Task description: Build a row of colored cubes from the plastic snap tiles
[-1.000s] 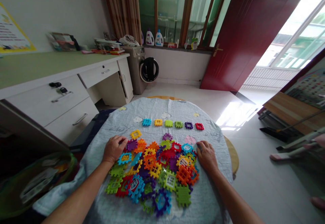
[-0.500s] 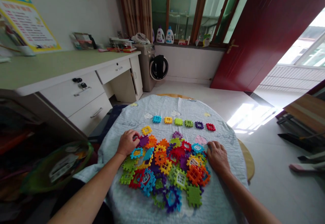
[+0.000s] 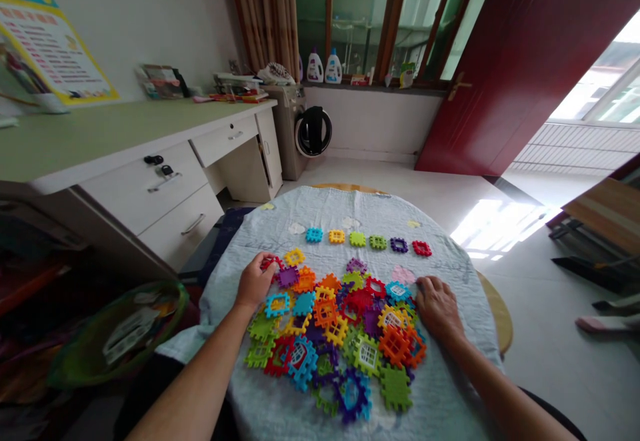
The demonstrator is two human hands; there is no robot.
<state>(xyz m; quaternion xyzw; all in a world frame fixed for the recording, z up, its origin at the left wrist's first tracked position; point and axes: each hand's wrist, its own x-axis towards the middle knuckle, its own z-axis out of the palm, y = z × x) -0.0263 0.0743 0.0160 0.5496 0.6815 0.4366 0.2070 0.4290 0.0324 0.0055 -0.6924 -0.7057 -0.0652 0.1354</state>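
Note:
At the left edge of a heap of interlocking plastic building pieces (image 3: 326, 312), my left hand (image 3: 254, 282) has its fingers closed on a red building piece (image 3: 274, 262). A purple piece (image 3: 288, 276) and a yellow piece (image 3: 295, 257) lie just beside those fingertips. My right hand (image 3: 439, 306) rests palm down on the cloth at the heap's right side, holding nothing, its fingers laid out near a blue window piece (image 3: 399, 290). Beyond the heap, several pieces form a spaced row, from a blue one (image 3: 314, 235) to a red one (image 3: 422, 248).
A pale blue patterned cloth (image 3: 280, 228) covers the round table. To the left stand a desk (image 3: 125, 128) with drawers and a green basket (image 3: 175, 308) on the floor. A washing machine (image 3: 290, 134) and a red door (image 3: 480, 81) are farther back.
The red piece by my left fingers now shows more, drawn clear of the purple piece. My right hand stays resting on the cloth. The whole view has shifted slightly.

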